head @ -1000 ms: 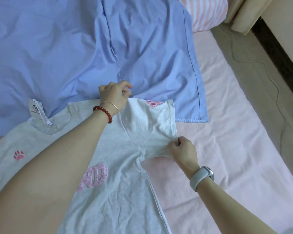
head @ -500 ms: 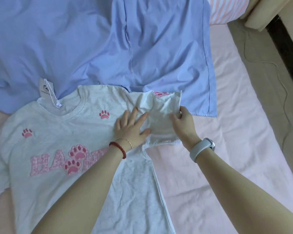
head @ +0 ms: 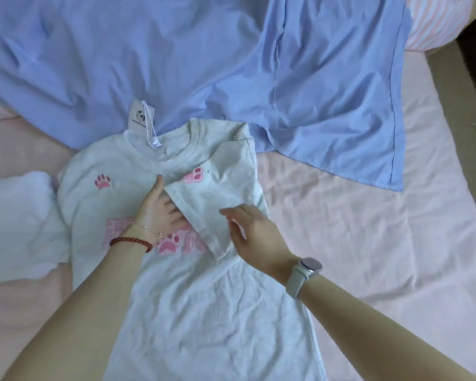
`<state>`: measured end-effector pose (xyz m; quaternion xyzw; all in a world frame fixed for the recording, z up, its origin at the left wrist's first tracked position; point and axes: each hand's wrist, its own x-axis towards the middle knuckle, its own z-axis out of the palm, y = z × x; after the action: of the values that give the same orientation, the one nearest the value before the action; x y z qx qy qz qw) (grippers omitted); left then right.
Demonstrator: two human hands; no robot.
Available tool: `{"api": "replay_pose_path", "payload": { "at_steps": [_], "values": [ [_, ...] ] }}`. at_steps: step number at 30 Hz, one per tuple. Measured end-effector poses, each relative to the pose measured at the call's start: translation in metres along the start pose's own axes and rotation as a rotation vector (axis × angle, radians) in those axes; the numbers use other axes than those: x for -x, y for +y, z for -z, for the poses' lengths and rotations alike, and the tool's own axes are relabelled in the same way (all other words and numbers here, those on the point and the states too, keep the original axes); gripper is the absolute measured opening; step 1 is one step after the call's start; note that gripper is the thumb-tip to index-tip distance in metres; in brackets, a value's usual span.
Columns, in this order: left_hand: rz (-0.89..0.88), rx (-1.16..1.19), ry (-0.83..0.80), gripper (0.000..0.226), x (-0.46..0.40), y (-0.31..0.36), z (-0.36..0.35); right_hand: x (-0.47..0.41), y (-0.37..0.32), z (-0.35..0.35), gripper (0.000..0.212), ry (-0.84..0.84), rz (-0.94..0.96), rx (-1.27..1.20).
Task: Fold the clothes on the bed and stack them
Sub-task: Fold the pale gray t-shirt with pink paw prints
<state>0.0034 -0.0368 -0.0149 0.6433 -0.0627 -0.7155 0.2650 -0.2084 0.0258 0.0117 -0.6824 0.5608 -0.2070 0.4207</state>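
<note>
- T-shirt (head: 204,312) under the left hand (head: 157,213): pale grey, pink paw prints and lettering
- Garment (head: 231,64) beyond the hands: light blue
- Bed sheet (head: 368,243): pale pink
- Pillow (head: 434,20): pink-and-white stripes
- Bracelet (head: 131,241): dark red beads

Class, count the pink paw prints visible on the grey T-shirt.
3: one on the chest left of the collar, one on the folded-in sleeve, one within the lettering. More may lie hidden under the fold.

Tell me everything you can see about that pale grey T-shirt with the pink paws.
The pale grey T-shirt looks like soft cotton knit and lies face up on the pink sheet. It has a ribbed neck, pink paw prints, pink lettering and a hang tag. One sleeve is folded inward; the left hand presses beside it.
</note>
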Motion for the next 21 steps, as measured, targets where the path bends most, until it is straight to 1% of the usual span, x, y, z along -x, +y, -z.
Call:
{"api": "replay_pose_path", "payload": {
  "at_steps": [2,4,5,6,8,10,12,13,15,16,18,19,21],
  "values": [
    [-0.048,-0.132,0.109,0.050,-0.011,-0.005,-0.002,0.014,0.021,-0.007,0.037,0.051,-0.088,0.218],
    [-0.128,-0.233,0.173,0.028,-0.022,-0.008,-0.006,0.027,0.038,-0.010,0.047,0.027,-0.122,0.409],
    [-0.159,-0.232,0.206,0.020,-0.026,-0.010,-0.008,0.033,0.044,-0.011,0.049,0.020,-0.120,0.475],
    [-0.174,-0.194,0.225,0.017,-0.027,-0.011,-0.011,0.038,0.049,-0.012,0.047,0.034,-0.122,0.510],
    [-0.198,-0.069,0.216,0.016,-0.022,-0.017,-0.018,0.043,0.054,-0.009,0.032,0.066,-0.143,0.457],
    [-0.266,0.008,0.210,0.012,-0.013,-0.027,-0.022,0.042,0.058,-0.002,0.019,0.102,-0.177,0.377],
    [-0.314,0.006,0.217,0.015,-0.003,-0.040,-0.024,0.040,0.065,0.008,0.009,0.186,-0.254,0.325],
    [-0.315,-0.038,0.227,0.015,-0.001,-0.048,-0.025,0.040,0.069,0.013,0.009,0.230,-0.320,0.304],
    [-0.334,-0.205,0.306,0.014,0.001,-0.059,-0.025,0.043,0.075,0.022,0.015,0.298,-0.462,0.290],
    [-0.372,-0.317,0.381,0.022,0.001,-0.063,-0.025,0.045,0.077,0.025,0.017,0.321,-0.497,0.308],
    [-0.532,-0.611,0.547,0.037,0.000,-0.063,-0.024,0.047,0.074,0.025,0.018,0.351,-0.455,0.347],
    [-0.626,-0.758,0.597,0.042,0.000,-0.059,-0.026,0.046,0.070,0.023,0.018,0.360,-0.421,0.342],
    [-0.733,-0.942,0.595,0.044,-0.007,-0.044,-0.033,0.036,0.061,0.015,0.020,0.386,-0.400,0.293]
  ]
}}
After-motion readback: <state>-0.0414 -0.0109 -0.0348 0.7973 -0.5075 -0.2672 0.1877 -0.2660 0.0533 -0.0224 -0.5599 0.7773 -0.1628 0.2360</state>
